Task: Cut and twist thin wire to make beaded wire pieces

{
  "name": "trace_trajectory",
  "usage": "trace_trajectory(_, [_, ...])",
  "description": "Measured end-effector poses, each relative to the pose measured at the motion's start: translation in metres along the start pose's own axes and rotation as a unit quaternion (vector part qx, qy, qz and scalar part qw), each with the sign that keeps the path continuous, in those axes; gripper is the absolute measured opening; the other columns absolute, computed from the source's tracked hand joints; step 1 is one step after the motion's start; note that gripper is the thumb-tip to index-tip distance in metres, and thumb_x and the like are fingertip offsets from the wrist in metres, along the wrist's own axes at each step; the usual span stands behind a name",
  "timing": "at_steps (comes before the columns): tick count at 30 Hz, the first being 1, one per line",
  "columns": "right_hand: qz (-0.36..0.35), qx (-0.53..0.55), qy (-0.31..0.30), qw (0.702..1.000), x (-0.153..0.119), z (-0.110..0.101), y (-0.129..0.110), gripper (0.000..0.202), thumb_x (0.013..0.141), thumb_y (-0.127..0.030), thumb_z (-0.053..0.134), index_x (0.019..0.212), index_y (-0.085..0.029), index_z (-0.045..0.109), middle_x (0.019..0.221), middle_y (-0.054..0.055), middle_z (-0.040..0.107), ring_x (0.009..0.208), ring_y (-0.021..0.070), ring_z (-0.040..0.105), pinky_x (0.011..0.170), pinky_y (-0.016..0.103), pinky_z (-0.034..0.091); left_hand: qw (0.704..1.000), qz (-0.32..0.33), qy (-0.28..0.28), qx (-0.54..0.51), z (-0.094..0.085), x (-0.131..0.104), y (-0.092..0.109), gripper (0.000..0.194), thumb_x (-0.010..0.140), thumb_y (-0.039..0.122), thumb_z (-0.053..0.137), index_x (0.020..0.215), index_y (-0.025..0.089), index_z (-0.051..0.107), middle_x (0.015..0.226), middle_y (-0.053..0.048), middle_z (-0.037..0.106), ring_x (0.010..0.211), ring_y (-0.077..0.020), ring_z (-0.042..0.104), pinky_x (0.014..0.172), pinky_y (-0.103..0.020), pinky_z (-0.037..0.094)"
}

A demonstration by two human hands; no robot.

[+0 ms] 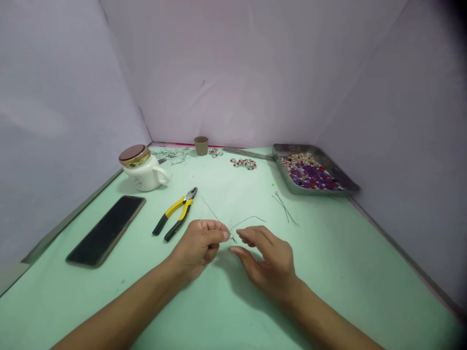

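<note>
Between thumb and forefinger, my left hand (pixel 203 241) pinches a thin wire (pixel 209 208) whose ends stick out to the upper left and to the right. A small whitish bead and a twisted loop (pixel 234 239) show at the pinch; their detail is too small to make out. Just right of them my right hand (pixel 269 257) has its thumb and fingers apart, with nothing visible in it. Pliers (pixel 177 215) with yellow and black handles lie left of my left hand, jaws pointing away.
A phone (pixel 105 232) and a lidded white mug (pixel 145 171) stand at left. At the back are cut wire pieces (pixel 173 155), a small cup (pixel 201 146), beaded rings (pixel 243 164) and long wires (pixel 248 154). A metal tray (pixel 321 192) of beads sits at right, near loose wires (pixel 285 208).
</note>
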State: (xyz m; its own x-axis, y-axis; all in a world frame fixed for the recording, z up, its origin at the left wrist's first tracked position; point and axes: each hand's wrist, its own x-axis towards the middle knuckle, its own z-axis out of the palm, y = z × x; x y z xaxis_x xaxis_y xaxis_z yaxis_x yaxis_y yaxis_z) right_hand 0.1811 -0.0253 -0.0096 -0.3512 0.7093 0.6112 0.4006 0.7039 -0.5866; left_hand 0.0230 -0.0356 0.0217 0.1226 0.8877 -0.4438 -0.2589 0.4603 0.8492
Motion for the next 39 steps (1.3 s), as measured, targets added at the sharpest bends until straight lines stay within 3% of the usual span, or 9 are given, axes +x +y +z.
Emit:
trace_trajectory(4, [-0.067,-0.094,0.007,0.993,0.0,0.004,0.002,0.017,0.074,-0.013,0.051,0.087,-0.018,0.061,0.07,0.005,0.063,0.063,0.0136,0.056,0.052,0.022,0.041,0.999,0.012,0.023,0.023,0.007,-0.004,-0.004,0.007,0.063,0.017,0.056,0.059,0.015,0.05,0.036,0.011,0.025,0.032,-0.0009,0.014,0.033,-0.018,0.007])
trace_trajectory(7, [-0.061,-0.074,0.014,0.995,0.0,0.005,0.002,0.018,0.074,-0.01,0.049,0.085,-0.016,0.061,0.067,0.006,0.062,0.06,0.0132,0.055,0.051,0.022,0.041,0.995,0.035,0.042,0.08,0.011,-0.007,-0.003,0.007,0.065,0.02,0.056,0.062,0.014,0.053,0.039,0.01,0.029,0.034,-0.0015,0.018,0.034,-0.017,0.011])
trace_trajectory(10, [-0.004,-0.007,0.006,1.0,0.001,0.004,-0.002,0.017,0.075,-0.012,0.048,0.082,-0.016,0.062,0.064,0.005,0.059,0.055,0.0123,0.052,0.05,0.023,0.041,0.981,0.07,0.051,0.175,0.011,-0.009,0.0,0.009,0.066,0.022,0.055,0.066,0.013,0.056,0.045,0.007,0.039,0.039,-0.0029,0.026,0.038,-0.017,0.02])
trace_trajectory(13, [0.116,0.075,-0.02,0.99,0.004,0.0,-0.008,0.014,0.074,-0.018,0.05,0.074,-0.017,0.063,0.059,0.003,0.058,0.051,0.0119,0.051,0.048,0.023,0.04,0.957,0.115,0.047,0.263,0.009,-0.008,0.001,0.011,0.068,0.024,0.053,0.064,0.014,0.056,0.048,0.006,0.041,0.043,-0.0049,0.03,0.041,-0.019,0.024])
trace_trajectory(17, [0.322,0.235,-0.092,0.912,0.012,-0.006,-0.012,0.014,0.07,-0.026,0.055,0.064,-0.015,0.062,0.051,0.0,0.055,0.047,0.0111,0.051,0.046,0.023,0.041,0.908,0.191,0.037,0.371,0.005,-0.008,-0.001,0.019,0.071,0.026,0.05,0.059,0.013,0.057,0.051,0.003,0.042,0.043,-0.0057,0.029,0.04,-0.02,0.023])
trace_trajectory(23, [0.445,0.432,-0.15,0.771,0.021,-0.014,-0.005,0.016,0.06,-0.027,0.065,0.057,-0.013,0.06,0.046,-0.004,0.048,0.037,0.0058,0.043,0.042,0.023,0.043,0.865,0.264,0.045,0.424,0.005,-0.011,-0.003,0.017,0.07,0.022,0.05,0.06,0.011,0.058,0.045,0.006,0.032,0.04,-0.0052,0.025,0.04,-0.021,0.022])
trace_trajectory(29, [0.476,0.477,-0.194,0.713,0.025,-0.021,-0.001,0.013,0.058,-0.022,0.066,0.055,-0.011,0.06,0.042,-0.005,0.044,0.035,0.0041,0.039,0.036,0.019,0.042,0.882,0.237,0.033,0.405,0.007,-0.01,-0.003,0.017,0.07,0.025,0.051,0.065,0.012,0.06,0.043,0.007,0.027,0.04,-0.0053,0.024,0.039,-0.021,0.021])
trace_trajectory(36, [0.536,0.548,-0.244,0.594,0.028,-0.023,0.005,0.014,0.062,-0.024,0.062,0.059,-0.01,0.062,0.043,-0.004,0.045,0.032,0.0022,0.036,0.031,0.015,0.039,0.963,0.159,0.008,0.218,0.014,-0.006,-0.007,0.01,0.066,0.023,0.057,0.062,0.013,0.056,0.046,0.004,0.043,0.044,-0.0059,0.034,0.042,-0.02,0.025])
trace_trajectory(39, [0.5,0.557,-0.217,0.627,0.028,-0.023,0.007,0.025,0.07,-0.033,0.057,0.068,-0.009,0.064,0.052,0.0,0.053,0.039,0.0049,0.045,0.039,0.019,0.045,0.986,0.134,0.025,0.096,0.015,-0.005,-0.007,0.01,0.065,0.021,0.059,0.06,0.014,0.054,0.042,0.007,0.04,0.038,-0.0029,0.026,0.038,-0.018,0.02])
